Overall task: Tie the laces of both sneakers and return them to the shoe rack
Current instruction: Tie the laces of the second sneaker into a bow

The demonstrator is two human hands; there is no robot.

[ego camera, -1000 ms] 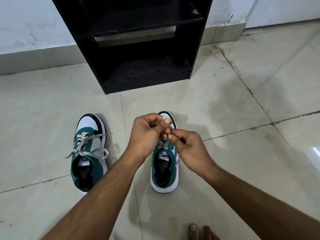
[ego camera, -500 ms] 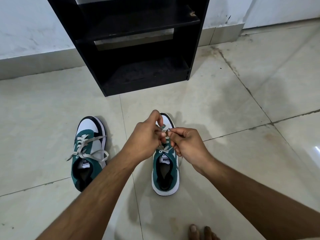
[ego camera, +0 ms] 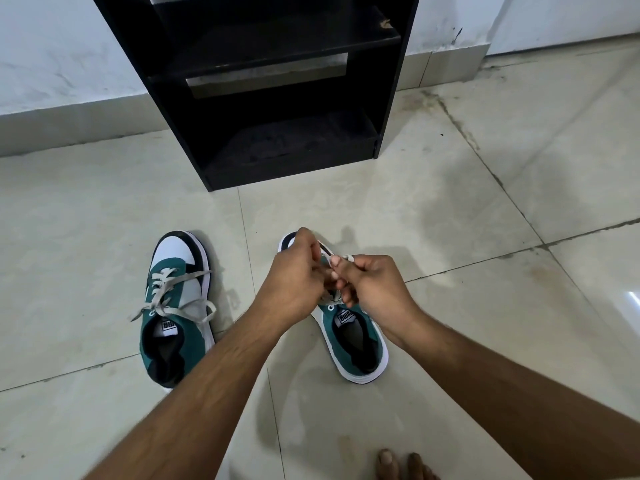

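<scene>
Two green, white and black sneakers stand on the tiled floor, toes pointing at the rack. The left sneaker (ego camera: 176, 306) has its grey laces lying loose across the tongue and sides. Over the right sneaker (ego camera: 356, 341) my left hand (ego camera: 294, 282) and my right hand (ego camera: 370, 285) meet, each pinching a strand of its grey lace (ego camera: 341, 258). The hands hide the lace eyelets and most of the toe. A black shoe rack (ego camera: 277, 98) stands against the wall beyond the shoes, its shelves bare.
A white wall with a grey skirting runs behind the rack. Toes of a bare foot (ego camera: 398, 464) show at the bottom edge. Pale floor tiles with dark grout lines spread to the right.
My hands have shifted slightly toward the toe of the right sneaker while working its lace, and the view has tilted. The left sneaker has not moved.
</scene>
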